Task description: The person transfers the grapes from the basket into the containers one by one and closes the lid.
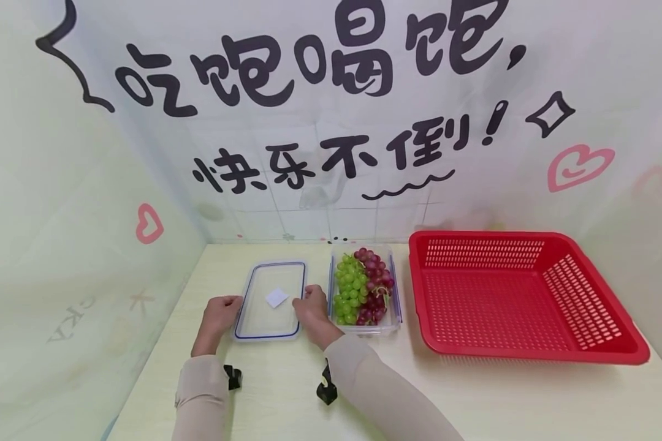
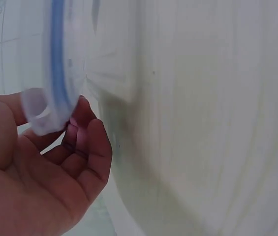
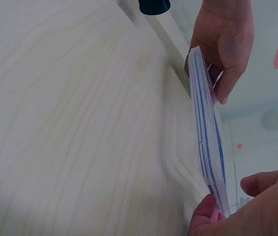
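Both hands grip the clear rectangular plastic lid with blue seal (image 1: pixel 268 300): left hand (image 1: pixel 219 315) on its left edge, right hand (image 1: pixel 311 312) on its right, near the bench's front-left. Best kept level and aligned square over the clear plastic box of grapes (image 1: pixel 364 288) beside it.

Place: a staged kitchen-style booth, not a lived-in home.
Walls: a printed backdrop (image 1: pixel 331 122) with cartoon Chinese lettering, pink hearts and faint tile lines, wrapping three sides.
Surface: pale wood-grain surface (image 1: pixel 474 398) filling the booth.
Food items: a clear box of grapes (image 1: pixel 364 288) beside a red basket (image 1: pixel 529 294).
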Demonstrator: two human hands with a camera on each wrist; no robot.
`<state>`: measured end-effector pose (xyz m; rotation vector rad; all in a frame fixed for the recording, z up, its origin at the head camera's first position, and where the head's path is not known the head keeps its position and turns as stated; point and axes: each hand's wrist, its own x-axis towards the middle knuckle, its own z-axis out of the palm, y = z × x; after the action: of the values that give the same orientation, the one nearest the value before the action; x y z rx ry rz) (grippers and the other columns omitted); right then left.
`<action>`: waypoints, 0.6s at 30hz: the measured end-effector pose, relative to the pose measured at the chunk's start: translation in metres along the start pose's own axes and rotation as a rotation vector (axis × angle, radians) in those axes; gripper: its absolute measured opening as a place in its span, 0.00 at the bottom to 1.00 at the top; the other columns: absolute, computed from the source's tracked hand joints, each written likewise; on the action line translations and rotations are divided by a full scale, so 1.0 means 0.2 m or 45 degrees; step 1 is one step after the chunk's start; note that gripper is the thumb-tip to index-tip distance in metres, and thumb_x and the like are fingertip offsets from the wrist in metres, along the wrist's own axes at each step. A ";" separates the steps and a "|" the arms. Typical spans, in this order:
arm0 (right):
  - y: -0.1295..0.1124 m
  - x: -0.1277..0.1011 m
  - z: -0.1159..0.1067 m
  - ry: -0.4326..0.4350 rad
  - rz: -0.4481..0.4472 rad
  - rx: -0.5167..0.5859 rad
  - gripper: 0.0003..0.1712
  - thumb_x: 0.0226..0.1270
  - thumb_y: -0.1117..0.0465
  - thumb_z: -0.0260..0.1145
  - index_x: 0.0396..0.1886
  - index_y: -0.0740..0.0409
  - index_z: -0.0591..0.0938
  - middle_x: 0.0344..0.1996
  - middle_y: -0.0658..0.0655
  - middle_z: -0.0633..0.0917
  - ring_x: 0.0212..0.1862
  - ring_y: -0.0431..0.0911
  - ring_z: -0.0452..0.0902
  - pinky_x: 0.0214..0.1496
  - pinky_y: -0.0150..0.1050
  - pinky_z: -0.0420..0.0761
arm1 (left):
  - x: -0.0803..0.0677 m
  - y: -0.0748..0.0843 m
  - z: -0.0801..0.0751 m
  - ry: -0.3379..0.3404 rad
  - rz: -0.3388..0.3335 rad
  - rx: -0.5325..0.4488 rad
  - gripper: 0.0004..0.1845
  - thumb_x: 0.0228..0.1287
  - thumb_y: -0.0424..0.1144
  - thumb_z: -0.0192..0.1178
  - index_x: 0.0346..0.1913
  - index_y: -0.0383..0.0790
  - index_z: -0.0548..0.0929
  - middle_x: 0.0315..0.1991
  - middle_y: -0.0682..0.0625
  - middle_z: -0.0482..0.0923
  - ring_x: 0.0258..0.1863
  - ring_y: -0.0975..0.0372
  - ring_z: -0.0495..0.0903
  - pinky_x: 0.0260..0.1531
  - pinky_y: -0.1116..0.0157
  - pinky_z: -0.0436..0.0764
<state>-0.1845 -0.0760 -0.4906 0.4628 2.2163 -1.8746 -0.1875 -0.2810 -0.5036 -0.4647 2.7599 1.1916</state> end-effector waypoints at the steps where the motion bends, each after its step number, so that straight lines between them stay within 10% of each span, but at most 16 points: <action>1: 0.00 0.00 0.00 0.003 0.002 0.005 0.23 0.66 0.68 0.62 0.61 0.66 0.73 0.55 0.63 0.78 0.57 0.55 0.76 0.58 0.46 0.80 | 0.00 0.00 0.00 -0.004 -0.005 0.000 0.24 0.76 0.42 0.47 0.60 0.23 0.77 0.56 0.30 0.78 0.52 0.45 0.78 0.52 0.50 0.78; 18: 0.00 0.01 0.00 -0.027 -0.002 0.029 0.23 0.67 0.71 0.62 0.61 0.65 0.75 0.43 0.57 0.79 0.44 0.48 0.78 0.47 0.39 0.82 | -0.04 0.02 -0.04 0.001 -0.013 -0.040 0.23 0.78 0.40 0.47 0.62 0.24 0.76 0.56 0.30 0.77 0.52 0.46 0.76 0.53 0.49 0.77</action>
<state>-0.1857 -0.0757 -0.4915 0.4428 2.1845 -1.8989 -0.1816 -0.2828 -0.4940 -0.4820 2.7398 1.2343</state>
